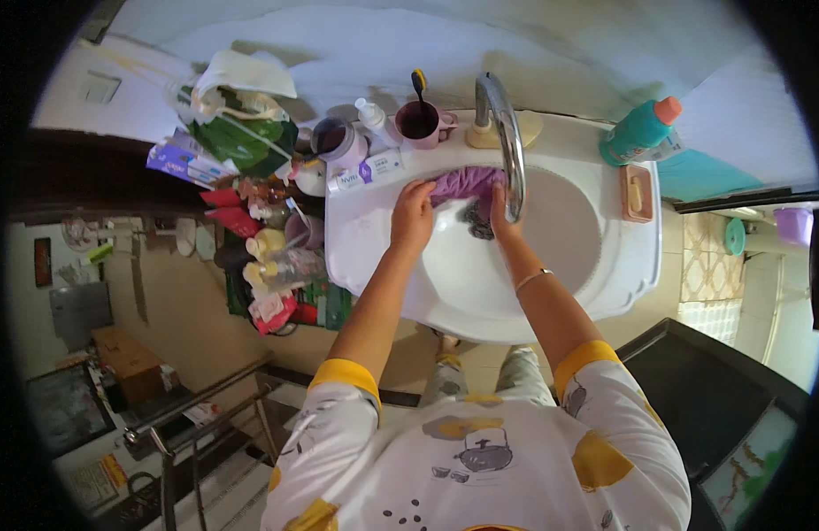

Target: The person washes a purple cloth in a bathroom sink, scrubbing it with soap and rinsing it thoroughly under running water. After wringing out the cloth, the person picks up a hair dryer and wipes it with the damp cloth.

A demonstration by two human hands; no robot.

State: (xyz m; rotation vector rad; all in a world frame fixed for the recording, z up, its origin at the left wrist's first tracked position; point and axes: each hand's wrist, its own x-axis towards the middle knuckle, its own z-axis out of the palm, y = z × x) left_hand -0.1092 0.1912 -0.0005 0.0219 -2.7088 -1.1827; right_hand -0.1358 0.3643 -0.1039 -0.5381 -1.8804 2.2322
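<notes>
A bunched purple cloth stretches between my two hands over the back part of the white sink basin. My left hand grips its left end, fingers closed around the fabric. At the other end my right hand has hold of the cloth, partly hidden behind the curved chrome faucet. Below the cloth, between my hands, a dark grey patterned thing shows in the basin; I cannot tell whether it is part of the cloth. Whether water runs from the faucet is not visible.
A pink cup with a toothbrush, a white pump bottle and a flat box stand left of the faucet. At right are a teal bottle and a soap dish. Several bottles crowd the basin's left side.
</notes>
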